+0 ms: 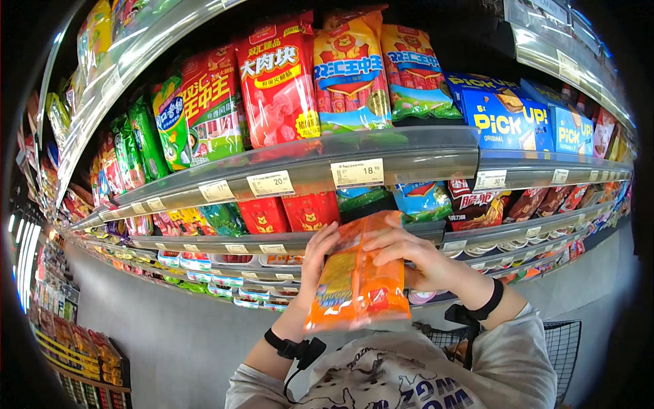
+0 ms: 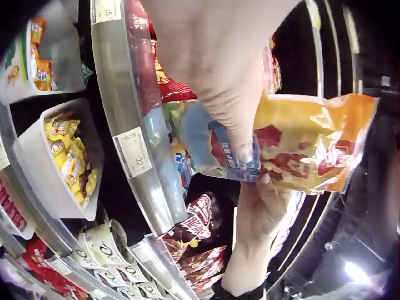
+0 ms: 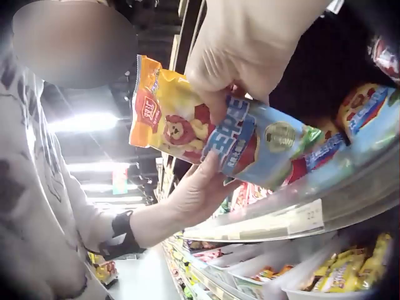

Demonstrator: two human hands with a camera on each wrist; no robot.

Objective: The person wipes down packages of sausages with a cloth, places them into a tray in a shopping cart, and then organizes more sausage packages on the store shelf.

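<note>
Both hands hold a bag of sausages (image 1: 357, 283) in front of the shelves, its orange back facing up in the head view. The left hand (image 1: 317, 259) grips one side edge, and the right hand (image 1: 419, 258) grips the other near the upper end. From the right wrist, the bag's front (image 3: 181, 128) shows a lion mascot, yellow at one end and blue at the other. There the left hand's thumb (image 3: 209, 167) lies against the front. In the left wrist view the left hand (image 2: 219, 81) presses its thumb on the printed front.
Similar sausage bags (image 1: 351, 75) stand on the upper shelf, beside blue biscuit boxes (image 1: 501, 116). A shelf edge (image 1: 306, 163) with price tags runs just beyond the hands. Lower down are bins of small snacks (image 2: 69, 156). A black wire cart (image 1: 564, 354) stands at the lower right.
</note>
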